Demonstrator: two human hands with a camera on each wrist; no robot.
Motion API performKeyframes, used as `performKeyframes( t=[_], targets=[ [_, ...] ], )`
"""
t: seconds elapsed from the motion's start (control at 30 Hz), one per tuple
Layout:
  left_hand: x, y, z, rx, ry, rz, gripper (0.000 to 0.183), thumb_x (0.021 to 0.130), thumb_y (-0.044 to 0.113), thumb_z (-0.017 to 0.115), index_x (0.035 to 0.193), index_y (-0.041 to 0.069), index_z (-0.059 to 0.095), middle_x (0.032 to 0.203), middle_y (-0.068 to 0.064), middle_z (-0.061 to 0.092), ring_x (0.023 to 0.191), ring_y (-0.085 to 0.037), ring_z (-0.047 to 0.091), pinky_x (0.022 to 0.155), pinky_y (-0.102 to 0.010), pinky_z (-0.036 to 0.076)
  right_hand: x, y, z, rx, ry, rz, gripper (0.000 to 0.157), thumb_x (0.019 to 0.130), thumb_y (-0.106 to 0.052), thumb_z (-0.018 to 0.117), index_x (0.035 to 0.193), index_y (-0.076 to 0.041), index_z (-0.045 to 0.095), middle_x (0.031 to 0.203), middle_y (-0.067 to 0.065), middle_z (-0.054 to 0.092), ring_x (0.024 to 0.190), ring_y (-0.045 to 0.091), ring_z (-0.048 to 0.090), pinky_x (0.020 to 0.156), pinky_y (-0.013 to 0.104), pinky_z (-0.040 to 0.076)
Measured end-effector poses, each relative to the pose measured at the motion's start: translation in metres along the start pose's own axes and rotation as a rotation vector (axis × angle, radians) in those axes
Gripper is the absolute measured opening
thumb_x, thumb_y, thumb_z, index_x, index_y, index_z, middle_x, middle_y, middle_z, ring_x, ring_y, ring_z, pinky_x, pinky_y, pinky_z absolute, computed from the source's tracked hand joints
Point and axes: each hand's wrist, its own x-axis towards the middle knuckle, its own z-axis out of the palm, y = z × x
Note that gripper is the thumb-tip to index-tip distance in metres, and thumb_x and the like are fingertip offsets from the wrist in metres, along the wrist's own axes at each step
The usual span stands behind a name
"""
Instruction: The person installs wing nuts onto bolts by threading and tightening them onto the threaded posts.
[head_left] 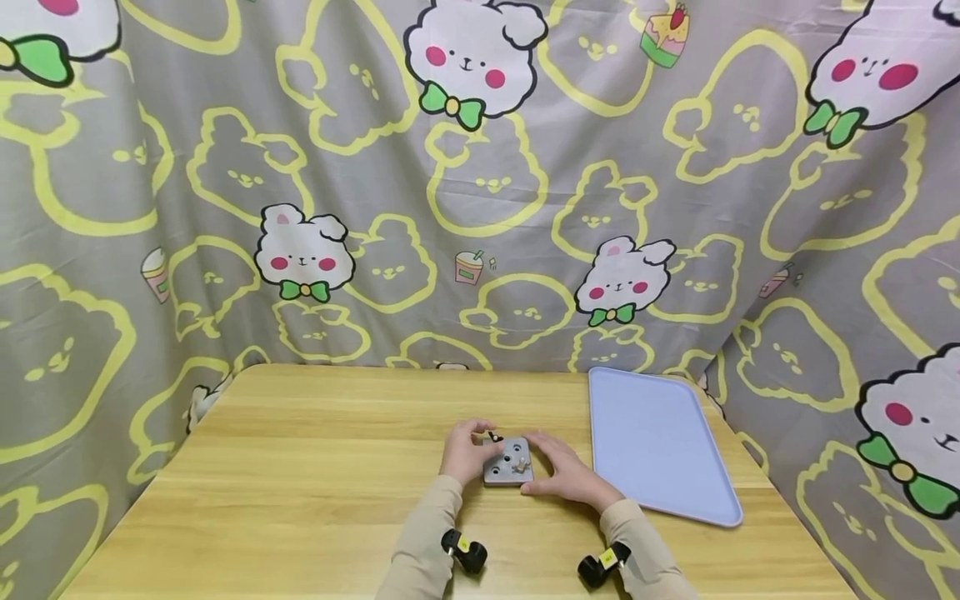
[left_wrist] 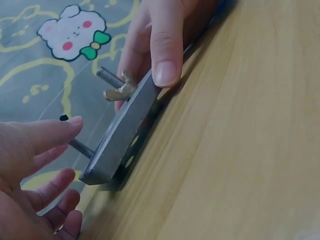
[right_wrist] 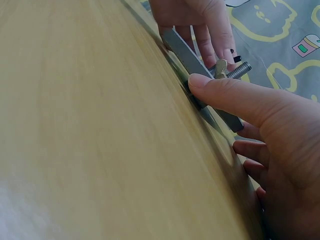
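A grey metal plate (head_left: 507,475) with several holes lies flat, close over the wooden table. Two threaded bolts stand up from it. One carries a brass-coloured wing nut (left_wrist: 121,91), near the right hand. At the plate's far left corner, the other bolt (left_wrist: 80,147) has a black wing nut (right_wrist: 237,59) at its top. My left hand (head_left: 466,454) is beside that corner, its thumb against the black wing nut and its other fingers spread loosely. My right hand (head_left: 566,475) grips the plate's right side, with the thumb on the near edge and fingers around the far part.
A pale blue tray (head_left: 660,446) lies on the table (head_left: 300,467) to the right of the right hand. A patterned curtain (head_left: 465,208) hangs behind the table and along both sides. Each sleeve has a black wrist camera.
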Motion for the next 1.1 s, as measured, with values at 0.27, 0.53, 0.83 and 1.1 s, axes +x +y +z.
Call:
performKeyframes(
  t=[0.27,0.53,0.83,1.1],
  targets=[
    [-0.013,0.007,-0.003,-0.121,0.069,-0.124,0.042,0.076,0.01,0.08,0.113,0.0,0.062,0.111,-0.018,0.063,0.102,-0.033,0.06,0.091,-0.047,0.051,-0.001,0.0,0.0,0.008,0.001,0.018,0.094,0.077,-0.049,0.078,0.151,-0.012,0.034,0.158,0.021,0.027,0.146,0.046,0.02,0.114,0.071,0.015],
    [-0.03,0.013,-0.001,-0.068,0.092,-0.094,0.028,0.075,0.009,0.08,0.1,0.002,0.07,0.105,-0.018,0.063,0.095,-0.031,0.06,0.081,-0.039,0.051,0.001,0.002,-0.001,0.013,0.008,-0.004,0.094,0.076,-0.048,0.078,0.15,-0.009,0.036,0.157,0.02,0.03,0.146,0.045,0.022,0.114,0.069,0.016],
    [-0.037,0.021,0.004,0.003,0.127,-0.087,0.034,0.074,0.012,0.081,0.104,0.001,0.07,0.106,-0.018,0.062,0.093,-0.029,0.057,0.08,-0.038,0.049,0.002,0.003,0.0,0.012,0.001,-0.011,0.093,0.076,-0.048,0.078,0.15,-0.01,0.037,0.157,0.02,0.031,0.147,0.044,0.021,0.115,0.068,0.014],
    [-0.035,0.019,0.006,0.033,0.137,-0.077,0.037,0.074,0.014,0.081,0.108,0.004,0.071,0.107,-0.016,0.063,0.095,-0.027,0.058,0.082,-0.039,0.049,0.0,0.001,-0.001,0.015,0.0,0.011,0.093,0.076,-0.047,0.078,0.15,-0.01,0.036,0.158,0.022,0.028,0.146,0.046,0.021,0.115,0.069,0.015]
  ],
)
